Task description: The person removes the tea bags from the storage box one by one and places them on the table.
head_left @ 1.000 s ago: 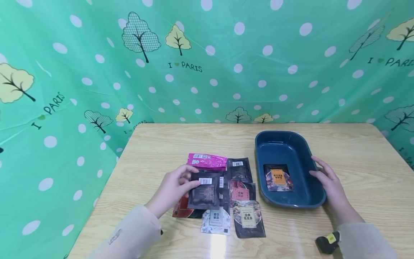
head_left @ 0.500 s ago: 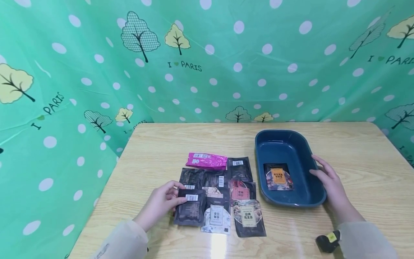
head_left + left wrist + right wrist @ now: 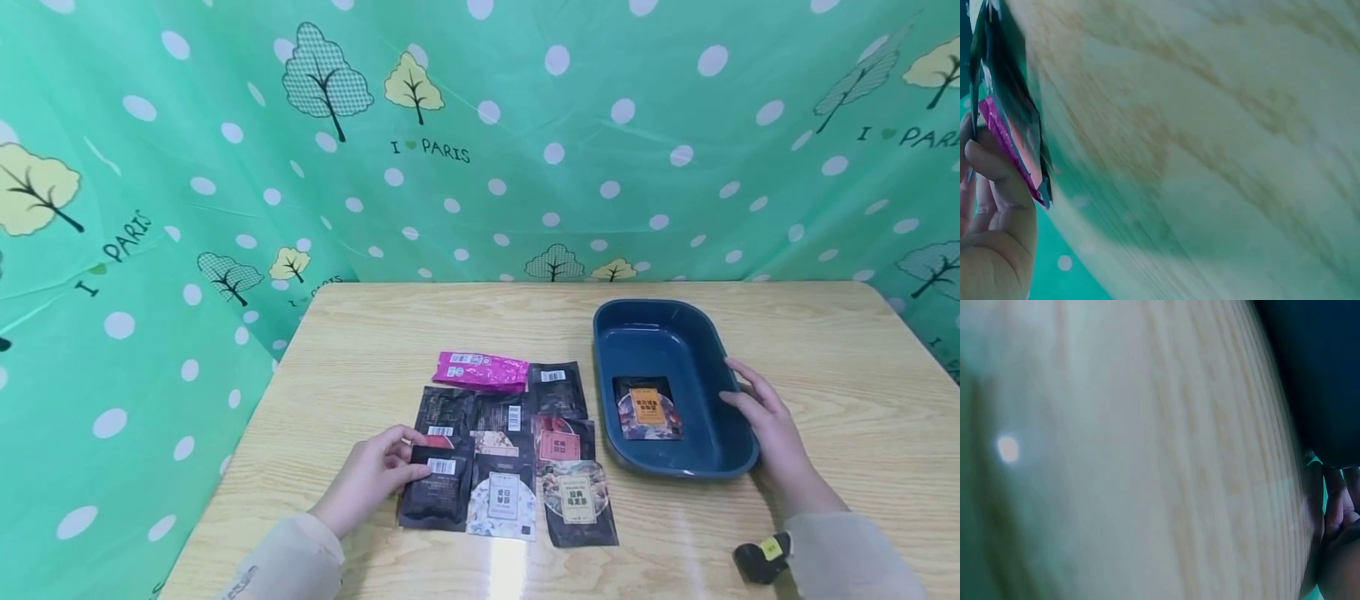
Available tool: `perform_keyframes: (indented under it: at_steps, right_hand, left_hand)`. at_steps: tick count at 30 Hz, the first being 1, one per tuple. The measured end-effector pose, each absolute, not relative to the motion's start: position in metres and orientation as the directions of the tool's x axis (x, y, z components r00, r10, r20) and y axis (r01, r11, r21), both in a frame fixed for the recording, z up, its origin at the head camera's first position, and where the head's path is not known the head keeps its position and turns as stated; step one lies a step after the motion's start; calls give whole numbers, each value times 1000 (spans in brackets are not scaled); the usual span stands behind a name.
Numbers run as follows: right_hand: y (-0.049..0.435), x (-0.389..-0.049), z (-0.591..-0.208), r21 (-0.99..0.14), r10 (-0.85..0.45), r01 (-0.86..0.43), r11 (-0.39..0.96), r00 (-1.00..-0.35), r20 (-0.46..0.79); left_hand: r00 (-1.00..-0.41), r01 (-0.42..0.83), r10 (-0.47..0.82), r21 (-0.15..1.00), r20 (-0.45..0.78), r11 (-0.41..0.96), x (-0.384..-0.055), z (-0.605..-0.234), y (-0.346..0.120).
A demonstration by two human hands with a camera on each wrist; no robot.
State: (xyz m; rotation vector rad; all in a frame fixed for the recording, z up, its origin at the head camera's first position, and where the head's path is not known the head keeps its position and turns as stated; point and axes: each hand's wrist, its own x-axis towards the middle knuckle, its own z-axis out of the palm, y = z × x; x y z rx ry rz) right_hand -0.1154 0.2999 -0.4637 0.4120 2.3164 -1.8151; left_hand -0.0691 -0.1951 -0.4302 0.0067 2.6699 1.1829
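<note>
My left hand (image 3: pixel 372 483) pinches the top left corner of a black packet (image 3: pixel 437 500) with a barcode, between thumb and fingers. That packet lies over the lower part of a reddish packet, left of a white-patterned packet (image 3: pixel 501 504). The left wrist view shows the packet's edge (image 3: pixel 977 75) rising from the fingers. My right hand (image 3: pixel 772 442) holds the right wall of a blue plastic basin (image 3: pixel 660 465), thumb over the rim. An orange-labelled packet (image 3: pixel 648 408) lies inside the basin. In the right wrist view, fingers (image 3: pixel 1335 500) show at the basin's dark outer wall.
More packets lie in rows left of the basin: a pink one (image 3: pixel 482 372), black ones (image 3: pixel 557 390), a red-labelled one (image 3: pixel 561 442) and a green-patterned one (image 3: pixel 579 504). A small black object with a yellow label (image 3: pixel 761 558) is by the right sleeve. A green curtain (image 3: pixel 480 167) hangs behind the table.
My left hand has carried the black packet left and toward me, from over the middle of the packets to the front left. The right hand has stayed at the basin.
</note>
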Motion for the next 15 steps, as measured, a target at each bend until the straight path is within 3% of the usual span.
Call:
perform_keyframes:
  at_steps: [15]
  right_hand:
    - [299,-117,-463,-923,109,316,222,-948,-298]
  left_hand:
    - [-978,-16,122,643,-169,765,-75,-438,-193]
